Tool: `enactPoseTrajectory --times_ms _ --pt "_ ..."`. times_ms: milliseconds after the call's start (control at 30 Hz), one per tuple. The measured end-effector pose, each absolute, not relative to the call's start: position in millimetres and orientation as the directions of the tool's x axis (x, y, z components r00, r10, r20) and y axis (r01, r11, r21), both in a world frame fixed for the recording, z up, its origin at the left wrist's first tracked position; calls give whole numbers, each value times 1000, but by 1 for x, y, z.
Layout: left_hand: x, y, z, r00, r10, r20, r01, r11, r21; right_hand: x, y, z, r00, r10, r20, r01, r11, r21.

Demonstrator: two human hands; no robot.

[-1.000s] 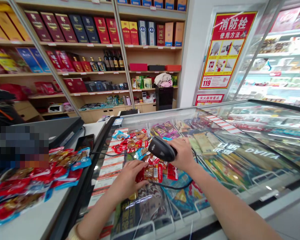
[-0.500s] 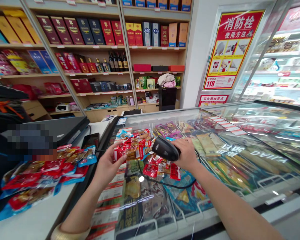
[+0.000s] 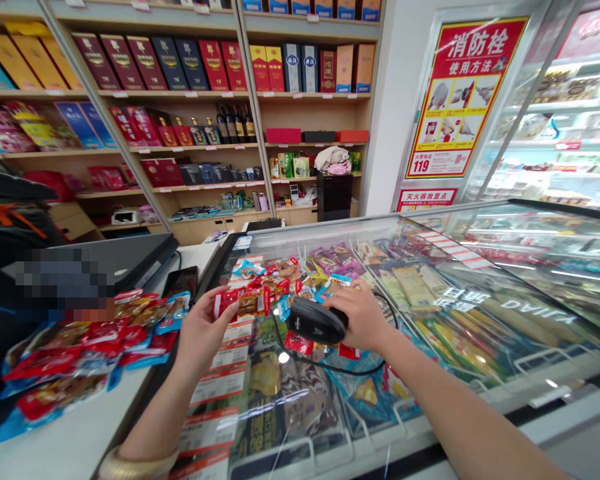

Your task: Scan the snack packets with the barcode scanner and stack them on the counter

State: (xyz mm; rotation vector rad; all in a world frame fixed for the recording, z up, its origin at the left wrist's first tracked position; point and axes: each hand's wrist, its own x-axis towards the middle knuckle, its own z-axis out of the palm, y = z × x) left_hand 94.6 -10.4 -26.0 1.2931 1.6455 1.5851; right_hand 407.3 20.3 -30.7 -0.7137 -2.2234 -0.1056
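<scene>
Pinched in my left hand [image 3: 203, 328] is a small red snack packet [image 3: 245, 301] with a see-through brown middle, held just above the freezer's glass lid. My right hand [image 3: 364, 315] wraps round the handle of a black barcode scanner [image 3: 314, 321], whose head points left toward that packet with a gap between them. A black cable [image 3: 325, 367] loops from the scanner over the glass. Beneath and behind the scanner lie more red and blue snack packets [image 3: 284, 269], some hidden by it.
On the white counter [image 3: 105, 417] at left lies a pile of red and blue snack packets [image 3: 100, 337], with a dark phone [image 3: 181, 280] and a grey screen device [image 3: 145, 263] near it. The glass-topped freezer [image 3: 460, 247] reaches right. Shelves of boxes [image 3: 195, 63] stand behind.
My left hand has drawn the packet left and slightly toward me. The scanner in my right hand has moved left and lower, uncovering a blue packet behind it.
</scene>
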Motion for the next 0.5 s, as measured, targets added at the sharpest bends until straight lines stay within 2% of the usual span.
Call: enactPoseTrajectory --times_ms 367,500 --pt "98 -13 -24 -405 877 259 290 -145 946 406 22 -32 -517 483 707 530 829 -179" --pt "91 -10 -26 -425 838 343 403 -164 900 407 22 -33 -506 477 718 538 826 -169"
